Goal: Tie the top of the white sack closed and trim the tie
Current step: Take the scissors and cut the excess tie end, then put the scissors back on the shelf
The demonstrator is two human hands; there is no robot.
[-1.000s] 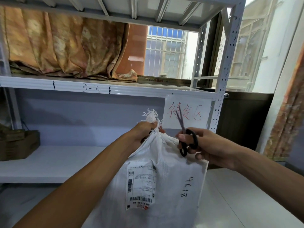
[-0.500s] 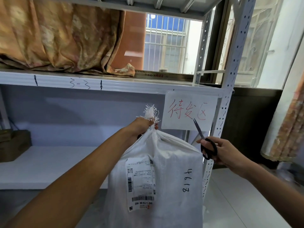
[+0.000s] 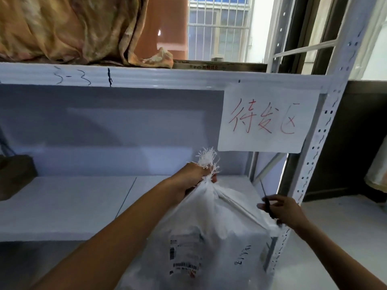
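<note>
The white woven sack [image 3: 211,233] hangs in front of me with a shipping label and black handwritten numbers on its side. My left hand [image 3: 191,177] grips its bunched neck, and the frayed top [image 3: 207,159] sticks up above my fist. The tie itself is hidden by my fingers. My right hand [image 3: 281,209] holds black-handled scissors [image 3: 267,203] to the right of the sack, blades pointing up and closed, apart from the neck.
A white metal shelf rack [image 3: 310,164] stands right behind the sack, with a lower shelf board [image 3: 69,204] at sack height. A paper sign with red writing [image 3: 266,118] hangs on the rack. A brown box [image 3: 14,174] sits at the far left. Folded orange cloth [image 3: 69,28] lies on the upper shelf.
My right hand with the scissors has moved away from the sack's neck, down and to the right. My left hand has kept its grip while the view came closer to the shelf.
</note>
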